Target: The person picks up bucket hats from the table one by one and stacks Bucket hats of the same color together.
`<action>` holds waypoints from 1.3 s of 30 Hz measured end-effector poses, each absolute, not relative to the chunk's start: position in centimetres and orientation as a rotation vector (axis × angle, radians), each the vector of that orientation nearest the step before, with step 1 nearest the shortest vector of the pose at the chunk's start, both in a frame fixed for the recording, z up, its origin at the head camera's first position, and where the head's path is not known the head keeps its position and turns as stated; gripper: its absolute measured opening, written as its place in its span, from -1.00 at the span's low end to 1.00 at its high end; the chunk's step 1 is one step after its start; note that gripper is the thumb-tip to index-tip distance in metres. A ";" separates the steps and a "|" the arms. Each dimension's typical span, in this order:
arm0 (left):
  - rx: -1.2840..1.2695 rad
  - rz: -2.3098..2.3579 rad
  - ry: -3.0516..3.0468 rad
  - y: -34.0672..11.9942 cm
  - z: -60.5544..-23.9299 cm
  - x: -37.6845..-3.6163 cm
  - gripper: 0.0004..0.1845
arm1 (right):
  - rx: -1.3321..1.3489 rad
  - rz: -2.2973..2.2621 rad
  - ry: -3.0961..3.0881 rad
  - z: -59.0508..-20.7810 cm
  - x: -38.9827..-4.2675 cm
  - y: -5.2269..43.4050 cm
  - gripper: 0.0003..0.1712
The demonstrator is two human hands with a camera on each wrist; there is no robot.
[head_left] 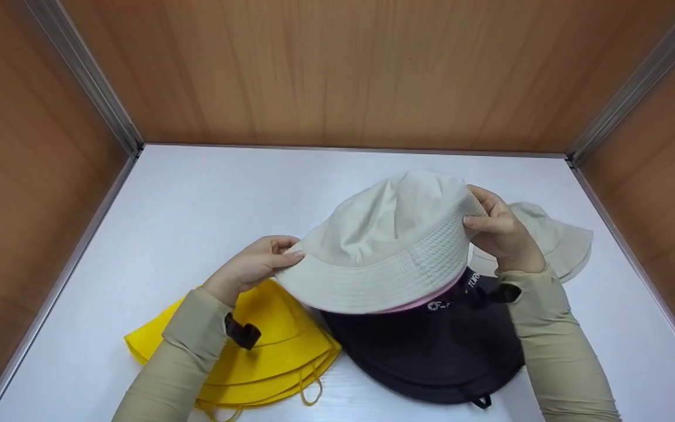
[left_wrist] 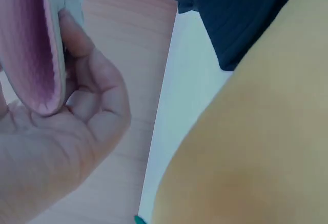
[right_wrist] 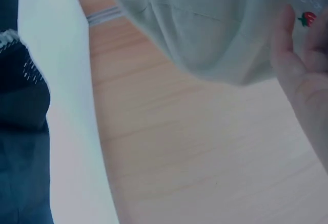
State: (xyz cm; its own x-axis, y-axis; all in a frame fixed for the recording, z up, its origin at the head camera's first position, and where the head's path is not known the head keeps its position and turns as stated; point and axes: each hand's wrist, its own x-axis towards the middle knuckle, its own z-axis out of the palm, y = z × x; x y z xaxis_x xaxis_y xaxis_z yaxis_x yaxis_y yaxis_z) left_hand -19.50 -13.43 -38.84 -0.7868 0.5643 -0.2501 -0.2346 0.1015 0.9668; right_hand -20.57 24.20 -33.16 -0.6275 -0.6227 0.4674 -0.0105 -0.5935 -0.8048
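Note:
A pale cream bucket hat (head_left: 372,240) is held up off the table between both hands, crown upward and tilted. My left hand (head_left: 255,261) pinches the left end of its brim, thumb on top. At the other end, my right hand (head_left: 501,231) grips the brim with thumb and fingers. Pink lining (left_wrist: 31,44) shows inside the hat in the left wrist view. From the right wrist side, a small strawberry mark (right_wrist: 307,18) and faint lettering appear on the cloth (right_wrist: 205,34) near the right fingers.
Yellow hats (head_left: 267,351) lie layered under the left forearm, with thin cords hanging. Black hats (head_left: 431,357) with white lettering lie below the held hat. Another cream hat (head_left: 560,240) rests behind the right wrist. Wood panels (head_left: 349,76) enclose the white table (head_left: 214,193) at back and sides.

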 end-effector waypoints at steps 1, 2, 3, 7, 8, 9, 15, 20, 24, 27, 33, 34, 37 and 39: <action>0.305 1.756 1.818 -13.6 -38.7 -19.6 -0.74 | -1.073 -2.242 1.193 -33.2 -20.7 24.3 -0.51; 0.287 1.763 1.846 -13.9 -38.6 -19.7 -0.75 | -1.054 -2.224 1.242 -33.3 -20.8 24.5 -0.48; 0.268 1.768 1.880 -14.1 -38.5 -19.8 -0.75 | -1.028 -2.205 1.300 -33.3 -20.9 24.6 -0.46; 0.161 1.763 2.050 -15.2 -37.9 -20.2 -0.77 | -0.855 -2.109 1.580 -33.5 -21.8 24.9 -0.48; 0.139 1.750 2.103 -15.4 -37.8 -20.3 -0.77 | -0.796 -2.079 1.659 -33.5 -22.0 24.9 -0.52; 0.115 1.732 2.156 -15.7 -37.7 -20.4 -0.76 | -0.732 -2.045 1.741 -33.6 -22.2 24.9 -0.56; 0.038 1.523 2.425 -16.4 -37.0 -21.1 -0.72 | -0.397 -1.823 2.140 -34.5 -23.6 24.1 -0.79; 0.037 1.421 2.487 -17.0 -36.2 -21.7 -0.73 | -0.286 -1.722 2.288 -35.1 -24.6 23.2 -0.69; 0.017 1.377 2.513 -17.5 -35.9 -22.2 -0.70 | -0.214 -1.719 2.326 -35.4 -25.8 22.2 -0.68; 0.009 1.258 2.618 -17.7 -35.9 -22.8 -0.70 | -0.191 -1.678 2.387 -35.8 -27.0 21.3 -0.69; 0.043 0.873 2.878 -17.7 -36.5 -23.8 -0.70 | -0.225 -1.313 2.684 -36.7 -28.7 19.5 -0.66; 0.044 0.826 2.903 -17.7 -36.6 -24.0 -0.68 | -0.231 -1.259 2.720 -36.9 -28.9 19.2 -0.67; 0.033 0.726 2.955 -17.6 -37.1 -24.6 -0.66 | -0.216 -1.177 2.769 -37.5 -29.6 18.6 -0.68; 0.014 0.686 2.973 -17.5 -37.4 -24.9 -0.65 | -0.200 -1.137 2.779 -38.0 -30.0 18.3 -0.69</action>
